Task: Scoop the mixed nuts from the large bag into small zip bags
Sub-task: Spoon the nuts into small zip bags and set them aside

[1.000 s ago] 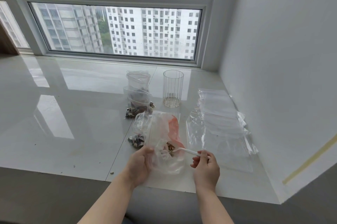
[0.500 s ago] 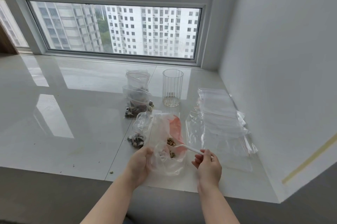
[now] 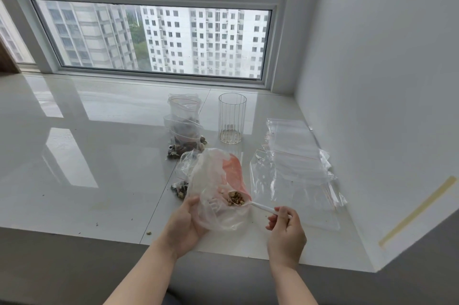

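One heaped white spoon (image 3: 250, 203) of nuts (image 3: 235, 198) sat inside the limp, probably slippery large bag (image 3: 218, 193), which the left hand (image 3: 185, 226) gripped by its bunched lower film above the sill while the right hand (image 3: 285, 226) pinched the spoon's handle end.

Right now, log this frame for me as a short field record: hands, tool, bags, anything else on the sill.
left hand: grips the large bag from its left side
right hand: pinches the handle of the white spoon
spoon load: mixed nuts in the bowl, at the large bag's mouth
filled small bags: behind the large bag, nuts inside
empty zip bags: lying flat to the right
glass: upright, near the window
surface: glossy white sill, a few crumbs near its front edge
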